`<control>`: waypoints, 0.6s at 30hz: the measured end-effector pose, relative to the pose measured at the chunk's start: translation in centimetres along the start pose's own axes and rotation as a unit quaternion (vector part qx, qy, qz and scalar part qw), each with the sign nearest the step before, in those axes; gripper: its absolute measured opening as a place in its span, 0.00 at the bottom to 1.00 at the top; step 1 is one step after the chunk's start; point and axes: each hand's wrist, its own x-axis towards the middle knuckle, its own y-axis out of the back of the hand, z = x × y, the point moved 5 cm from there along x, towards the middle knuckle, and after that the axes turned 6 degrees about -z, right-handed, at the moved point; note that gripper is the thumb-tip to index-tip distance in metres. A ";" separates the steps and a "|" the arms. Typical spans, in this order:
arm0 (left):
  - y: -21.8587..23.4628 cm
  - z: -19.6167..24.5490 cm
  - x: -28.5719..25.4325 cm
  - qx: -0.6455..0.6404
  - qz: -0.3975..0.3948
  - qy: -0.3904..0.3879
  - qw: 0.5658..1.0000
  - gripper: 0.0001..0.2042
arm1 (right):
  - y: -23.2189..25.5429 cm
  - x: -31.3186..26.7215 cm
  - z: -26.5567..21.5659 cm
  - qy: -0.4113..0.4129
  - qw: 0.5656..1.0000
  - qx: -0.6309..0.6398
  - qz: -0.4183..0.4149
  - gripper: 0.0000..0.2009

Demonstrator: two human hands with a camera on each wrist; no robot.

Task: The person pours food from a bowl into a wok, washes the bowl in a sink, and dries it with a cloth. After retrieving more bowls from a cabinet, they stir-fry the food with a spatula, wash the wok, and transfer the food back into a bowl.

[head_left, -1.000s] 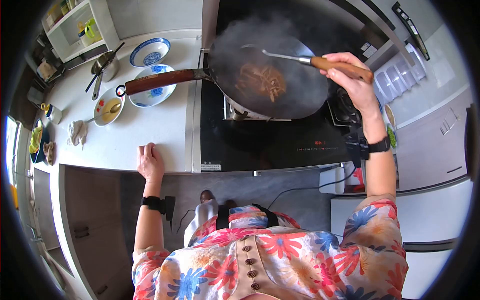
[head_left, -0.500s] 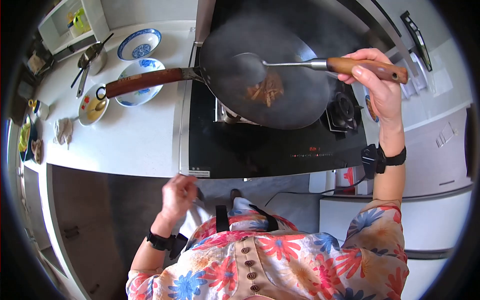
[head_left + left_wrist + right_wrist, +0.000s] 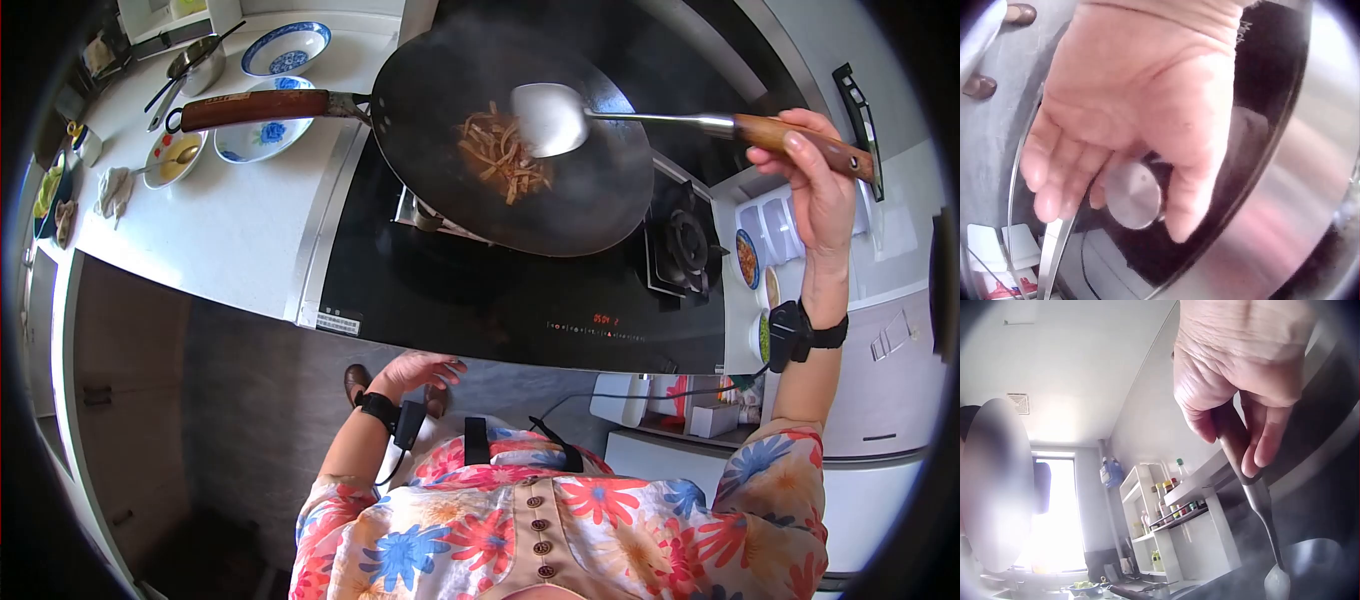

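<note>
My right hand [image 3: 825, 195] grips the wooden handle of a metal wok spatula [image 3: 550, 120], whose blade is over the dark wok [image 3: 590, 200]. Next to the blade, browned strips of food [image 3: 500, 155] lie in the wok. In the right wrist view the fingers [image 3: 1266, 434] curl round that handle. Down at the stove's front edge is my left hand [image 3: 420, 370]. The left wrist view shows its thumb and index finger on either side of a round metal knob [image 3: 1134, 195], while the other fingers extend past it.
The wok's handle [image 3: 260, 108] reaches left over a flowered plate [image 3: 240, 145]. Beside it are a bowl with a spoon [image 3: 172, 160], a blue-rimmed bowl [image 3: 286, 50], a small pot [image 3: 198, 65] and a cloth [image 3: 115, 192]. A second burner [image 3: 687, 240] lies right of the wok.
My left hand has left the countertop and moved right to the knob at the stove's front. The right hand has shifted right, and the spatula's blade now shows its broad face. Less steam shows.
</note>
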 end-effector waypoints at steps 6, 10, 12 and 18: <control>-2.3 -0.1 1.0 -0.140 -0.114 -0.023 0.983 0.18 | 4.2 -0.4 2.8 -0.046 0.995 0.002 0.094 0.13; -2.3 -0.4 0.9 -0.160 -0.096 -0.027 0.982 0.16 | 3.7 -0.2 5.3 -0.083 0.987 0.035 0.133 0.13; -2.6 -0.2 0.4 -0.120 0.007 -0.017 0.993 0.14 | 1.8 0.4 6.1 -0.083 0.987 0.057 0.125 0.12; -2.9 2.5 -0.3 0.342 0.279 -0.033 0.897 0.18 | -2.3 1.5 4.5 -0.050 0.993 0.103 0.041 0.10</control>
